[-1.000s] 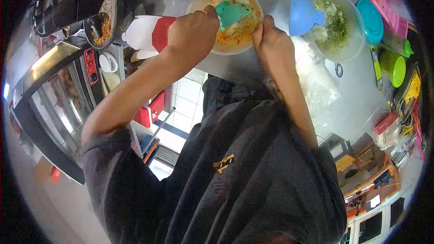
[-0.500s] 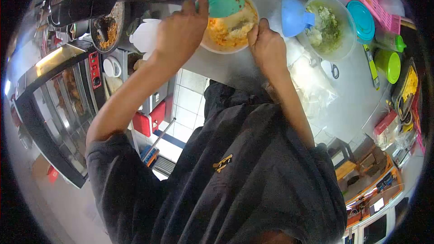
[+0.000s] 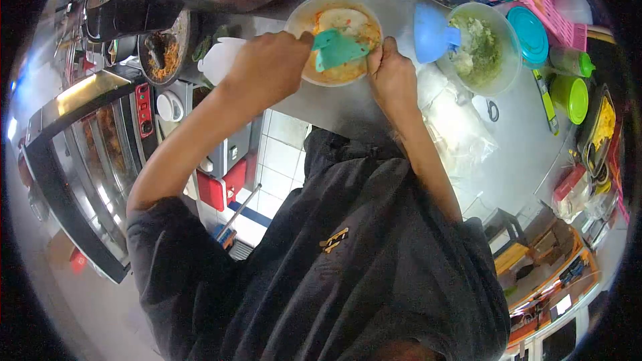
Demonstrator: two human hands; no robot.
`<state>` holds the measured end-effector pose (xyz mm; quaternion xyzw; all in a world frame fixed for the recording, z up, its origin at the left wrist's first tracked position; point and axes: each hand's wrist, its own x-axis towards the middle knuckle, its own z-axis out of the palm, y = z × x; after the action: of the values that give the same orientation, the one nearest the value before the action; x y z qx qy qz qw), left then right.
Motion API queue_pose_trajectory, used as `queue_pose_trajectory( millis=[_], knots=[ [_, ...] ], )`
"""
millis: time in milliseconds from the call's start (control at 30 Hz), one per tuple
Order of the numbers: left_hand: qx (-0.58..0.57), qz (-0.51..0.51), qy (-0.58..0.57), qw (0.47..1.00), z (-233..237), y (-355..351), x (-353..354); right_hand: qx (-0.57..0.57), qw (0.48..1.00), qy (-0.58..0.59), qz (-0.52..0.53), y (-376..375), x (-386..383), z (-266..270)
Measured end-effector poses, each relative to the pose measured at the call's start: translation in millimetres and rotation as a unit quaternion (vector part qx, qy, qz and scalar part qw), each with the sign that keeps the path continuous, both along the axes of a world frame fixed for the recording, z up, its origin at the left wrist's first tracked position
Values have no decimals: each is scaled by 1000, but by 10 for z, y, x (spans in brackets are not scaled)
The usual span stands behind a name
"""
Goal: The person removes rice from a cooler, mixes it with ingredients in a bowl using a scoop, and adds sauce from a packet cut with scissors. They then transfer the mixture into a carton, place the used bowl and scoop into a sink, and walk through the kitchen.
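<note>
My left hand (image 3: 271,63) is closed around the handle of a turquoise-green plastic scoop (image 3: 340,52). The scoop's broad end is down in a round, pale bowl (image 3: 293,21) of orange and white food (image 3: 344,19), with a whitish mound towards the far side. On the bowl's right side, my right hand (image 3: 394,75) grips the rim, thumb uppermost. Right of that hand, a blue scoop (image 3: 429,32) rests on the edge of a translucent tub (image 3: 513,70) filled with a green and white mixture (image 3: 480,50).
A clear plastic bag (image 3: 458,124) lies on the metal counter (image 3: 518,134). At the right are a turquoise lid (image 3: 528,35), a green cup (image 3: 570,99) and a pink basket (image 3: 555,17). Leftward stand a pan (image 3: 160,53) and a glass display case (image 3: 90,167).
The green scoop has moved from the bowl's far edge towards me, down into the food. My left hand came nearer with it. My right hand stays on the rim.
</note>
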<state>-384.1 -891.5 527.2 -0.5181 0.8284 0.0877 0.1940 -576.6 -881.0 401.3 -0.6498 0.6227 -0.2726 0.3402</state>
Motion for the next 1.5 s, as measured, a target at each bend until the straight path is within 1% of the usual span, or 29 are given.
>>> queue_pose_trajectory(
  millis=[33,100,133,200,267,333,400,467,500,533,600,633,667,700,833,900,933,1000,1033,1100,1233,1300,1333,1400,1433,1500],
  knots=[
    [36,-2,-7,999,41,-16,41,-2,1000,1,-1,-8,-4,-8],
    [46,0,-15,999,-88,-22,44,10,1000,28,6,-19,13,-13],
    [58,2,-24,998,-198,-21,51,8,1000,27,9,-27,22,13],
    [41,-6,-14,999,-652,1,45,6,999,40,23,-46,23,81],
    [27,-19,-3,999,-762,14,19,0,998,49,39,-56,-7,97],
    [-96,14,-16,995,-700,45,-42,-3,997,60,51,-38,-37,90],
    [-104,6,-35,994,-503,47,-45,0,993,97,71,-76,-38,59],
    [-159,44,-77,983,-183,83,-106,-3,993,96,66,-84,-63,25],
    [-177,36,-87,980,-172,56,-82,-7,993,94,71,-72,-66,14],
    [-177,40,-86,980,-291,24,-60,-8,993,95,74,-71,-55,7],
    [-134,28,-94,986,-675,-15,28,-28,996,64,63,-55,-2,1],
    [-135,30,-96,986,-763,-15,71,-29,996,62,65,-44,20,7],
    [-80,32,-57,995,-847,-14,110,-20,996,66,54,-33,30,18],
    [-25,29,-17,999,-800,-49,89,-10,997,71,40,-31,32,26],
    [-10,38,20,999,-392,23,88,-2,999,46,23,-29,6,10],
    [13,-30,13,999,-241,41,95,-16,999,17,25,-16,-16,-48],
    [11,-27,13,999,-277,76,45,-18,999,16,27,-18,-23,-39],
    [-76,-25,-86,993,-374,130,-99,-11,999,36,36,-27,-17,2],
    [-76,-27,-88,993,-358,125,-107,-11,999,34,35,-44,-26,4],
    [-214,24,-115,970,-332,102,-146,-14,995,54,77,-47,-77,-4],
    [-191,47,-131,972,-740,-4,-30,-10,995,45,88,-66,-32,20],
    [-145,58,-71,985,-864,-14,26,-28,998,33,45,-32,40,-16],
    [-149,62,-73,984,-873,6,80,-32,998,31,49,-18,65,-31],
    [32,39,-2,999,-841,13,226,-24,1000,3,5,0,95,-46],
    [27,41,-6,999,-703,37,225,-29,1000,-1,7,-11,88,-35],
    [-16,58,5,998,-396,105,171,14,999,17,29,-15,29,-45]
  ],
)
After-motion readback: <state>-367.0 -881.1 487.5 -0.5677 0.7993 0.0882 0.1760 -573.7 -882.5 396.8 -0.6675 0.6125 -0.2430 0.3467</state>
